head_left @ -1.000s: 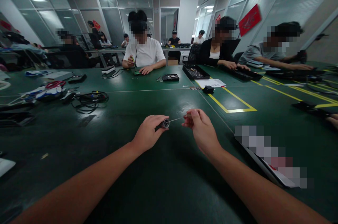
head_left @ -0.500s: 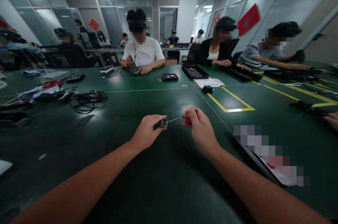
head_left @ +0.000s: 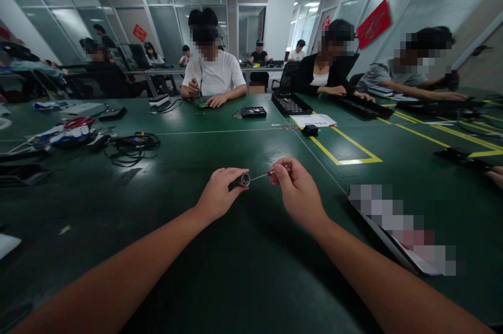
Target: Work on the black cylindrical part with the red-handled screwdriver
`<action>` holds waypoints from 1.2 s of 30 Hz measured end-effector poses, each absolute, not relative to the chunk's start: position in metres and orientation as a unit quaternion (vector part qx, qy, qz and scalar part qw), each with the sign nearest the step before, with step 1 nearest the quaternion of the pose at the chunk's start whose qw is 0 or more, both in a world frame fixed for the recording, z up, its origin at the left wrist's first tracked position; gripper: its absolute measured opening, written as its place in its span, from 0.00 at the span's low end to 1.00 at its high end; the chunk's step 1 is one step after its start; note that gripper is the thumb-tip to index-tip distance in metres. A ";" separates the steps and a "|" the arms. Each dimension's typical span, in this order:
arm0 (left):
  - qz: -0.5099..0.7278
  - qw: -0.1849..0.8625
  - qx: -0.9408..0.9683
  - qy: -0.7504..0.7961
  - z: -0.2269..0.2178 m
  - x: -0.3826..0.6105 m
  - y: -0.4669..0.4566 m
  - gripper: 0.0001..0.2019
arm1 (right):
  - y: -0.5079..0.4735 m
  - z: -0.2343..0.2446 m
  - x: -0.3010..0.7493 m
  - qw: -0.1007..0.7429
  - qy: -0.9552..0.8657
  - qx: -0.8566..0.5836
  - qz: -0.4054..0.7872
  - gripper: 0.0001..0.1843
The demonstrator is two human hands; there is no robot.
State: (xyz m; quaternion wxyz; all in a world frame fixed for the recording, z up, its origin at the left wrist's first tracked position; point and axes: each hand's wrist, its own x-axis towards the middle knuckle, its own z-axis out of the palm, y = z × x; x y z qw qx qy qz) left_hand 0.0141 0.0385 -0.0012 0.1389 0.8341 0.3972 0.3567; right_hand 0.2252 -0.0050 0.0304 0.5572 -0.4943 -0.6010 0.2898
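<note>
Above the table, my left hand (head_left: 217, 193) is closed around a short dark cylinder (head_left: 244, 180) that looks like a small flashlight, its round silver-rimmed end turned toward the right and toward me. My right hand (head_left: 302, 190) pinches the reddish handle of a thin screwdriver (head_left: 259, 176). The slim metal shaft points left, and its tip reaches the cylinder's open end. How deep the tip sits inside I cannot tell. Most of the cylinder's body is hidden behind my left fingers.
Right of my forearm lies a flat, blurred-out item (head_left: 396, 234) with a pale edge. Tangled black cables (head_left: 133, 148) lie to the left. Across the green table (head_left: 188, 281) are a small black block (head_left: 310, 130) and a black tray (head_left: 291, 103). Several people work around.
My right hand has turned slightly, and more of the screwdriver's reddish handle shows. Less of the shaft is visible between the hands. My left hand stays nearly in place with the cylinder.
</note>
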 end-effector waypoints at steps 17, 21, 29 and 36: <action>0.363 0.176 0.813 0.420 -0.001 0.013 0.039 0.20 | -0.006 0.028 0.227 0.567 -0.605 -0.478 0.288 0.11; 0.369 0.177 0.811 0.417 -0.001 0.013 0.039 0.21 | -0.006 0.028 0.227 0.568 -0.605 -0.478 0.289 0.11; 0.368 0.178 0.810 0.420 0.001 0.013 0.039 0.20 | -0.005 0.027 0.227 0.566 -0.603 -0.478 0.295 0.11; 0.367 0.179 0.808 0.426 0.004 0.015 0.038 0.20 | -0.006 0.027 0.227 0.563 -0.605 -0.479 0.296 0.12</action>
